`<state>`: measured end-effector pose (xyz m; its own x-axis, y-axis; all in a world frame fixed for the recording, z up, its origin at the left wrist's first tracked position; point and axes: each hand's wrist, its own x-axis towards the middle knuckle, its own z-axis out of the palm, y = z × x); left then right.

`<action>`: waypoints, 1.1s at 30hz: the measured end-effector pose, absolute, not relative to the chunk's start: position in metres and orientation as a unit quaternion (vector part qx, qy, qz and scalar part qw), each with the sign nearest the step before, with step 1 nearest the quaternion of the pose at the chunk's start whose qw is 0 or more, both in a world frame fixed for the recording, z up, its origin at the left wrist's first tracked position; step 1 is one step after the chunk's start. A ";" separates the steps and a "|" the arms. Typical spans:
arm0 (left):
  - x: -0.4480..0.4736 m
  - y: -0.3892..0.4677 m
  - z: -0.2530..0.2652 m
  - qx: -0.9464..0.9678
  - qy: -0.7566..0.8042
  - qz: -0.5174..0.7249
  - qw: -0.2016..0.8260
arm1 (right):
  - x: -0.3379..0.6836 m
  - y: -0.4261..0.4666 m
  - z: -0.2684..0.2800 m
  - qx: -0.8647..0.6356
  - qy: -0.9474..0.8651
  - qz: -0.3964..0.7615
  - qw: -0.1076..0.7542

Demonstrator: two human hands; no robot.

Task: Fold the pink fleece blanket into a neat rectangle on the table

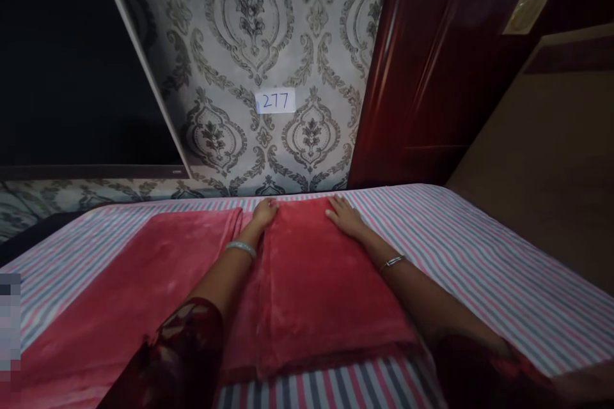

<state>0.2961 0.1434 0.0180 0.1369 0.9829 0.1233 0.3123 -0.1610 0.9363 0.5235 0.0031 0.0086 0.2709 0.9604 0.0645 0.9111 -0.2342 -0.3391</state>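
Your right hand point(345, 217) lies open, fingers spread, at the far right corner of the folded section of the red blanket point(326, 281), on the striped sheet point(489, 255). Your left hand point(265, 212) is at its far left corner, fingertips unclear; I cannot tell whether they grip. Your left sleeve point(177, 351) hides some blanket; the frame cuts off more.

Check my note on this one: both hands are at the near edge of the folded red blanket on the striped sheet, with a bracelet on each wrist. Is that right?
Not quite: the head view shows the left hand and right hand at the far edge of the folded red blanket, by the wallpapered wall, not the near one.
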 end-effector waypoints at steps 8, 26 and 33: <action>0.298 0.129 0.006 0.675 0.597 0.356 0.248 | 0.525 0.002 -0.022 -0.776 -0.613 0.043 0.140; 0.282 0.088 0.052 0.670 0.560 0.303 0.381 | 0.534 -0.064 0.027 -0.721 -0.648 0.124 0.211; 0.258 0.020 0.031 0.737 0.513 0.276 0.342 | 0.500 -0.154 0.004 -0.737 -0.653 0.093 0.147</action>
